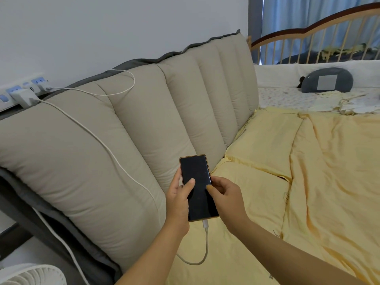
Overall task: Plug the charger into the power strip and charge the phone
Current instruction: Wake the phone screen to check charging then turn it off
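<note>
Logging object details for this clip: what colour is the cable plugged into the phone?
White, seen in the head view: the cable runs from the phone.

A beige padded headboard cushion (127,128) with deep vertical channels rises just left of and beyond the grip. Right of the grip spreads a rumpled yellow quilt (308,182). Well beyond it to the right stands a wooden crib (320,36) with slatted rail, holding a grey pillow (327,80). Blue curtains (304,15) hang behind. A white fan (30,274) sits at lower left.
</note>
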{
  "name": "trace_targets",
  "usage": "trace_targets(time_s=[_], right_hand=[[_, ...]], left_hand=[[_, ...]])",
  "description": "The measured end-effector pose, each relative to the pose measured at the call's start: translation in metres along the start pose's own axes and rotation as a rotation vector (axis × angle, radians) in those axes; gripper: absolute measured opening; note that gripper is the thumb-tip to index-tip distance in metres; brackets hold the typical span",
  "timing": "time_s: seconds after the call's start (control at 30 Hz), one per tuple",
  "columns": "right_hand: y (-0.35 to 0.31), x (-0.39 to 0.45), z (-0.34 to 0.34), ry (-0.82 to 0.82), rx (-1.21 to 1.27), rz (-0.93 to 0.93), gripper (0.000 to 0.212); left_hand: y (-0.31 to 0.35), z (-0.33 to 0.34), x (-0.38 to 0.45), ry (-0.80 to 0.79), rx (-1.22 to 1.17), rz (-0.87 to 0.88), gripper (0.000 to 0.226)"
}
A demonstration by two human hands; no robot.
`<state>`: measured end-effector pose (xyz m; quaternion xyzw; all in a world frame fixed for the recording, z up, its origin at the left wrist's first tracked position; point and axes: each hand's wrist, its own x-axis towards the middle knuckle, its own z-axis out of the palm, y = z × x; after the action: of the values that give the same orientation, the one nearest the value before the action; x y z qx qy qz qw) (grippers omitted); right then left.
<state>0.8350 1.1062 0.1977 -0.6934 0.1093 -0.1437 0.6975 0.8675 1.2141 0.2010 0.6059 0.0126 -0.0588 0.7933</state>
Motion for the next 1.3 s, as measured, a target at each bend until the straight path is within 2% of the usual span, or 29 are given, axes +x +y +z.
trace_targets(time_s=[0.2,0.37,0.5,0.67,0.87,1.07,1.13,1.2,1.3], right_hand=[[0.012,0.001,-0.007,-0.005,-0.027,0.022,0.03],[0.035,0.003,-0.013,0.003,-0.036,0.063,0.031],[0.065,0.004,-0.022,0.0,-0.056,0.128,0.034],[0.132,0.002,-0.034,0.025,-0.127,0.253,0.029],[0.226,0.0,-0.046,0.036,-0.212,0.448,0.026],[0.284,0.0,-0.047,0.034,-0.246,0.591,0.026],[0.293,0.0,-0.048,0.006,-0.283,0.631,0.028],[0.299,0.0,-0.048,0.004,-0.339,0.637,0.026],[0.298,0.002,-0.048,0.016,-0.41,0.638,0.021]], left_hand=[[-0.012,0.0,0.002,-0.073,0.093,-0.058,0.078],[-0.033,-0.002,0.007,-0.131,0.13,-0.111,0.091],[-0.06,-0.006,0.015,-0.194,0.177,-0.179,0.095],[-0.123,-0.015,0.021,-0.244,0.298,-0.307,0.099],[-0.218,-0.025,0.028,-0.274,0.444,-0.427,0.09],[-0.281,-0.032,0.041,-0.277,0.575,-0.523,0.076],[-0.292,-0.034,0.041,-0.291,0.681,-0.542,0.072],[-0.299,-0.037,0.041,-0.315,0.9,-0.468,0.074],[-0.295,-0.041,0.04,-0.343,1.102,-0.44,0.088]])
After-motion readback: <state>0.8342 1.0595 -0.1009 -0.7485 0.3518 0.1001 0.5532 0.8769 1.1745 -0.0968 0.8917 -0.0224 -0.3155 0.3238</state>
